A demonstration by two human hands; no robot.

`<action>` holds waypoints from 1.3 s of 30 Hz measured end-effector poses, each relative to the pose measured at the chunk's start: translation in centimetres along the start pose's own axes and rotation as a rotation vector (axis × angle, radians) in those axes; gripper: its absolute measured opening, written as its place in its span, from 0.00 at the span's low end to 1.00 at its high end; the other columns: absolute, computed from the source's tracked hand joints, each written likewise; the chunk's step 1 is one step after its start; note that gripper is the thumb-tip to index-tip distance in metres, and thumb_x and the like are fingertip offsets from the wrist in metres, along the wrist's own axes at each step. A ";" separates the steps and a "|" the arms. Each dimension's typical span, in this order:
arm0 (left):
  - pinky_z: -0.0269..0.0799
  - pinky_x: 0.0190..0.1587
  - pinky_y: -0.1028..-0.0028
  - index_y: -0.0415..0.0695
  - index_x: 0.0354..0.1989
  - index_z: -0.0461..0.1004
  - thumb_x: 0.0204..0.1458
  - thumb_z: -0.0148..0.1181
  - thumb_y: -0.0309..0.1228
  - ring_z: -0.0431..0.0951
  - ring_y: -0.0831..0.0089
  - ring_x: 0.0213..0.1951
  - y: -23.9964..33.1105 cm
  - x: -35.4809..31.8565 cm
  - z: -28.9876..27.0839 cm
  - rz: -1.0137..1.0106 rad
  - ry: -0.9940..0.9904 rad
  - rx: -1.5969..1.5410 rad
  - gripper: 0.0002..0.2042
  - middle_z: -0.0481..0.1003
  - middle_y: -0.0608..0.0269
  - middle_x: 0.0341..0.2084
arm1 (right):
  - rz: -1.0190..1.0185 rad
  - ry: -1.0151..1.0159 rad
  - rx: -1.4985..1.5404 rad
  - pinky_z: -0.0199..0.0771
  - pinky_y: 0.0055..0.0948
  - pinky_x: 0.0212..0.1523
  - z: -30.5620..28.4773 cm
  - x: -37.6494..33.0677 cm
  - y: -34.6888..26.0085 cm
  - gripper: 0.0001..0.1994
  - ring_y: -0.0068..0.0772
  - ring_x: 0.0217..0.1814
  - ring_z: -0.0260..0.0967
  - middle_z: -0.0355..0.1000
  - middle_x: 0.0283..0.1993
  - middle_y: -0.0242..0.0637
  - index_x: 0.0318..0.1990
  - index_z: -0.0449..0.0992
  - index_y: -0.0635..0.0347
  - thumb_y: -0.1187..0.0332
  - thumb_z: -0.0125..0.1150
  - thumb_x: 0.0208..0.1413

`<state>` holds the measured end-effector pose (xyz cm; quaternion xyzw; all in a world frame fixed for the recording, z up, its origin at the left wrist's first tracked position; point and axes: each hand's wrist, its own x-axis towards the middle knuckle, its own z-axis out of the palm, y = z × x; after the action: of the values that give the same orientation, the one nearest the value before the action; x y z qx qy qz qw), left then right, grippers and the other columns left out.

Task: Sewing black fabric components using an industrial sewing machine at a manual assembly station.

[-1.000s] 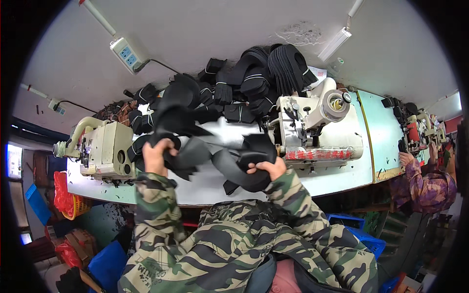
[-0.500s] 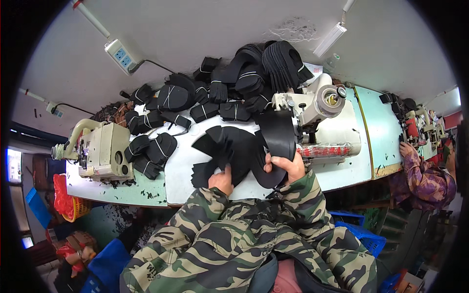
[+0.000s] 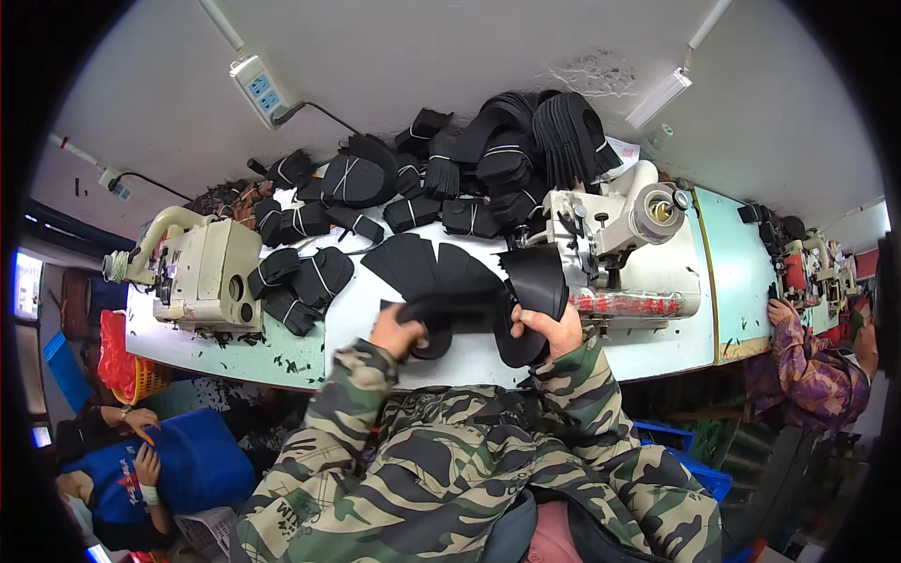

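My left hand [image 3: 398, 332] grips the left end of a black curved cut piece [image 3: 455, 308], which is smeared by motion. That piece arches to the right toward my other hand. My right hand [image 3: 554, 330] pinches black curved pieces [image 3: 535, 281] between thumb and fingers, just in front of the right sewing machine [image 3: 619, 239]. Behind my hands, a fanned stack of black pieces [image 3: 413, 267] lies on the white tabletop [image 3: 361, 314]. How many layers each hand holds is hidden.
Tied black bundles [image 3: 357, 178] pile up along the wall. Another sewing machine [image 3: 211, 272] stands at the left, above a yellow basket [image 3: 150, 385]. A person in a blue apron [image 3: 188, 460] is at lower left; a person in purple sleeves [image 3: 807, 361] works at far right.
My left hand has moved left and now grips the end of a curved piece, bent across to the right. My right hand keeps its hold. The view has shifted slightly.
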<state>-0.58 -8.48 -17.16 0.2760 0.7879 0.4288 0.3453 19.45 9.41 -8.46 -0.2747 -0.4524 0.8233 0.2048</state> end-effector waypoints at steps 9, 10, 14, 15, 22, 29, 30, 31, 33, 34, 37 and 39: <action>0.70 0.39 0.75 0.32 0.41 0.66 0.37 0.48 0.20 0.74 0.72 0.33 6.2 0.3 -1.8 -0.188 -0.247 -0.762 0.18 0.73 0.58 0.31 | -0.160 -0.072 -0.347 0.69 0.27 0.37 4.7 5.1 5.7 0.17 0.30 0.35 0.68 0.69 0.33 0.38 0.39 0.68 0.66 0.68 0.63 0.43; 0.69 0.40 0.76 0.32 0.40 0.66 0.37 0.51 0.21 0.73 0.73 0.34 6.6 0.1 -1.3 -0.088 -0.217 -0.659 0.17 0.72 0.59 0.32 | -0.198 -0.146 -0.393 0.65 0.29 0.45 5.2 4.7 5.0 0.23 0.32 0.43 0.64 0.66 0.41 0.41 0.45 0.65 0.67 0.66 0.64 0.42; 0.69 0.37 0.76 0.35 0.38 0.67 0.36 0.60 0.23 0.73 0.74 0.31 7.5 -0.1 0.8 0.153 -0.089 -0.416 0.17 0.73 0.61 0.29 | -0.333 -0.186 -0.467 0.67 0.30 0.45 5.1 4.6 5.9 0.24 0.35 0.44 0.66 0.67 0.42 0.44 0.47 0.63 0.69 0.70 0.63 0.42; 0.70 0.36 0.75 0.35 0.38 0.67 0.37 0.61 0.23 0.74 0.74 0.30 7.9 -0.5 0.8 0.239 -0.063 -0.355 0.17 0.73 0.60 0.29 | -0.335 -0.187 -0.459 0.67 0.30 0.45 4.5 4.6 6.1 0.24 0.35 0.44 0.66 0.67 0.42 0.44 0.47 0.63 0.69 0.70 0.63 0.42; 0.71 0.27 0.73 0.33 0.34 0.68 0.37 0.50 0.18 0.74 0.68 0.22 13.4 2.5 -1.7 0.023 -0.100 -0.789 0.12 0.73 0.56 0.24 | 0.075 -0.337 -0.353 0.70 0.25 0.37 -4.4 -2.0 4.0 0.15 0.26 0.33 0.70 0.72 0.32 0.37 0.39 0.69 0.67 0.80 0.56 0.39; 0.69 0.36 0.71 0.41 0.29 0.67 0.51 0.52 0.43 0.70 0.67 0.30 2.3 7.6 -1.6 -0.275 -0.048 -1.046 0.15 0.69 0.63 0.19 | 0.375 -0.106 -0.559 0.68 0.25 0.40 -18.0 -10.1 9.5 0.16 0.29 0.35 0.69 0.73 0.34 0.37 0.38 0.73 0.65 0.75 0.59 0.36; 0.69 0.35 0.71 0.41 0.29 0.69 0.50 0.53 0.44 0.70 0.67 0.27 0.3 7.3 -0.2 -0.381 0.063 -1.054 0.16 0.70 0.63 0.20 | 0.445 -0.019 -0.450 0.68 0.25 0.39 -19.9 -12.3 9.8 0.15 0.29 0.34 0.70 0.73 0.33 0.38 0.37 0.73 0.66 0.74 0.59 0.36; 0.69 0.34 0.70 0.40 0.28 0.70 0.49 0.53 0.45 0.70 0.67 0.25 -1.6 6.7 1.1 -0.481 0.168 -1.057 0.17 0.72 0.62 0.21 | 0.507 0.074 -0.342 0.69 0.25 0.38 -21.7 -14.7 10.1 0.14 0.30 0.34 0.70 0.74 0.32 0.39 0.36 0.74 0.67 0.74 0.59 0.37; 0.70 0.34 0.69 0.40 0.31 0.73 0.47 0.56 0.46 0.72 0.66 0.24 -6.8 5.7 1.9 -0.630 0.212 -0.825 0.18 0.74 0.58 0.25 | 0.641 0.301 -0.200 0.70 0.26 0.35 -25.5 -20.4 10.8 0.12 0.32 0.30 0.71 0.73 0.29 0.42 0.34 0.73 0.70 0.75 0.57 0.38; 0.70 0.34 0.68 0.39 0.31 0.74 0.45 0.58 0.45 0.73 0.63 0.25 -6.6 5.4 2.3 -0.633 0.176 -0.823 0.19 0.74 0.55 0.26 | 0.567 0.403 -0.024 0.72 0.28 0.34 -26.0 -22.5 10.9 0.10 0.34 0.29 0.71 0.73 0.27 0.43 0.32 0.73 0.71 0.76 0.56 0.39; 0.69 0.40 0.67 0.32 0.41 0.70 0.43 0.60 0.43 0.74 0.56 0.36 -13.9 7.0 -4.1 -0.423 0.344 -0.060 0.25 0.73 0.44 0.33 | 0.505 0.585 0.247 0.73 0.32 0.32 -24.2 -25.3 10.2 0.09 0.39 0.28 0.71 0.71 0.25 0.44 0.32 0.70 0.72 0.76 0.53 0.43; 0.66 0.44 0.67 0.28 0.50 0.60 0.42 0.62 0.40 0.70 0.54 0.43 -10.0 6.9 -1.7 -0.048 0.377 0.726 0.32 0.69 0.39 0.39 | 0.389 0.784 0.319 0.74 0.33 0.31 -23.5 -26.8 11.0 0.09 0.39 0.28 0.71 0.70 0.27 0.45 0.32 0.70 0.72 0.74 0.54 0.44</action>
<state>-7.49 -9.09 -27.21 0.2782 0.9437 0.1576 0.0851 54.01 3.04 -21.04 -0.6101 -0.1488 0.7397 0.2418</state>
